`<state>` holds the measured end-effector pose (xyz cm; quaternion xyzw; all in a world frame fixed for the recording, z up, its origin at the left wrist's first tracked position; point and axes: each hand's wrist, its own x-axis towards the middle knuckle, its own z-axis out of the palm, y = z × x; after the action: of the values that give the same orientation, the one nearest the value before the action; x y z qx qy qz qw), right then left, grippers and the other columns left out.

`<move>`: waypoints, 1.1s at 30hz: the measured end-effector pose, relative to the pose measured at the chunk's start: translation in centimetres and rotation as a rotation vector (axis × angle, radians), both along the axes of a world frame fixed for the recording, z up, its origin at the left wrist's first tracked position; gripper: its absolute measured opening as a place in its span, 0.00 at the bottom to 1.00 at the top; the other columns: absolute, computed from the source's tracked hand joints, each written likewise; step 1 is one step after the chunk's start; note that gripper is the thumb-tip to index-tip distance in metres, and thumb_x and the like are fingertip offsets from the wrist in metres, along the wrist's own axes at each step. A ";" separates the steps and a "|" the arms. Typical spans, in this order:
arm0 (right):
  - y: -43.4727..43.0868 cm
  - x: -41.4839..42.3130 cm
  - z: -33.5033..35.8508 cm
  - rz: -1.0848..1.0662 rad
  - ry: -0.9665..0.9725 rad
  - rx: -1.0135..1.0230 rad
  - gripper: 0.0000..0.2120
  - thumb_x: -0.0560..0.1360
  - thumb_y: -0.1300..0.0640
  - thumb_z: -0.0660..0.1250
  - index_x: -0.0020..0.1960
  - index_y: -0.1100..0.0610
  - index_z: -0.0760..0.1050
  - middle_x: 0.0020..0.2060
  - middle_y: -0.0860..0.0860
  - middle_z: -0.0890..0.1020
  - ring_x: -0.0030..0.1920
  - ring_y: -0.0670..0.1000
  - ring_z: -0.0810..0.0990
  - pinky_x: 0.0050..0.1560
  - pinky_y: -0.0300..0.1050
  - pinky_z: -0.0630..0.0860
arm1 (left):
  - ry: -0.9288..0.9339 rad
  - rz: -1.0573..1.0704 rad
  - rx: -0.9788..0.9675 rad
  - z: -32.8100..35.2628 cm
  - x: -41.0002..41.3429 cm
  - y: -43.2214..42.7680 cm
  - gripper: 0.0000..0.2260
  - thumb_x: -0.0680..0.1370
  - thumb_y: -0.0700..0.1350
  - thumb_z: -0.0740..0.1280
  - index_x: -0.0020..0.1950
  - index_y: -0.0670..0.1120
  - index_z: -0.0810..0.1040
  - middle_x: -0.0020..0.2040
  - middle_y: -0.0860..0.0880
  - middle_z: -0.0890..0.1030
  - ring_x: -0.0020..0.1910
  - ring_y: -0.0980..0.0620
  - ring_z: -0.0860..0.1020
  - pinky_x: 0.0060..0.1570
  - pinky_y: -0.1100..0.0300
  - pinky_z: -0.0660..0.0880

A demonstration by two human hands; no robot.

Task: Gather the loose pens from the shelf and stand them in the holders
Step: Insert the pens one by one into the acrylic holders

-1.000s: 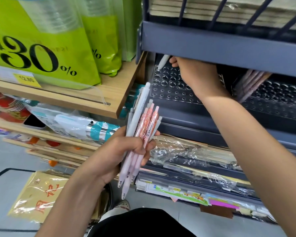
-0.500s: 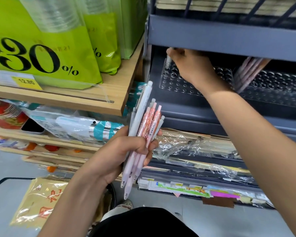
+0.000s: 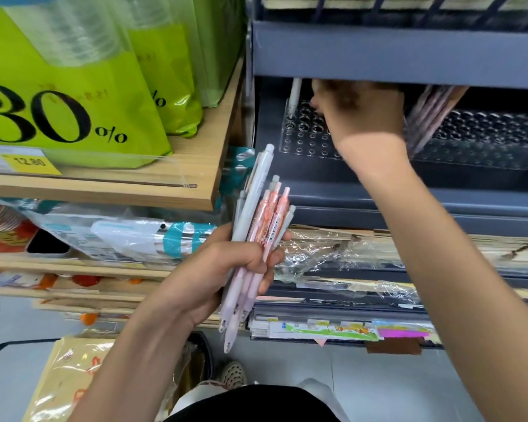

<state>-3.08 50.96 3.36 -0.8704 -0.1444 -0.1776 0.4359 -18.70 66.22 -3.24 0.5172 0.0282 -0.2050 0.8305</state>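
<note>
Green bags (image 3: 73, 102) printed with a large 30% stand well to the left of our left fingers. They rest on a wooden shelf (image 3: 192, 166) with a yellow price tag (image 3: 31, 163) on its front edge.

Our left hand (image 3: 226, 269) comes next, with fingers and thumb curled tightly round a bundle of pens (image 3: 262, 226) that has pink, white and grey barrels. The clicker ends fan out above the fingers and the tips point down below the palm.

Up and to the right of those fingers is a grey metal shelf (image 3: 378, 53) holding a clear holder (image 3: 305, 135) drilled with rows of holes. One white pen (image 3: 294, 95) stands upright in a hole near the back left corner, its top hidden behind the shelf lip above.

Our right hand (image 3: 360, 114) hangs over this holder with its back toward us, and the fingertips are just to the right of the white pen. The hand is blurred and partly tucked under the lip, so we cannot tell whether the fingers touch the pen or whether they are curled or loose.

Right of that hand, close by the wrist, a few pinkish pens (image 3: 430, 114) lean in a second clear holder (image 3: 485, 138) with their tops tilted to the right.
</note>
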 end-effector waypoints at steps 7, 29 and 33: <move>-1.2 -6.9 -1.7 0.519 0.334 0.273 0.07 0.74 0.55 0.73 0.47 0.59 0.84 0.41 0.54 0.85 0.40 0.44 0.80 0.44 0.46 0.77 | 0.046 0.058 0.047 0.3 0.4 -2.3 0.17 0.62 0.32 0.62 0.50 0.38 0.75 0.35 0.43 0.75 0.27 0.49 0.72 0.25 0.61 0.72; 0.0 -5.3 -1.5 0.236 0.699 1.083 0.06 0.81 0.57 0.61 0.49 0.59 0.74 0.43 0.59 0.86 0.45 0.56 0.85 0.47 0.50 0.83 | -0.005 0.249 -0.057 1.3 2.2 -6.4 0.15 0.65 0.31 0.65 0.52 0.36 0.75 0.39 0.42 0.77 0.30 0.48 0.75 0.27 0.61 0.75; -0.4 -3.9 -0.7 0.129 0.580 1.137 0.11 0.83 0.55 0.57 0.57 0.62 0.71 0.44 0.59 0.85 0.44 0.55 0.85 0.44 0.46 0.82 | -0.040 0.219 -0.046 1.1 1.8 -6.6 0.18 0.67 0.31 0.65 0.56 0.39 0.77 0.40 0.44 0.79 0.31 0.49 0.76 0.28 0.62 0.75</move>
<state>-7.03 50.53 2.71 -0.5054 0.0440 0.0427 0.8607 -16.95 59.61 -2.14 0.4957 0.0631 -0.1031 0.8600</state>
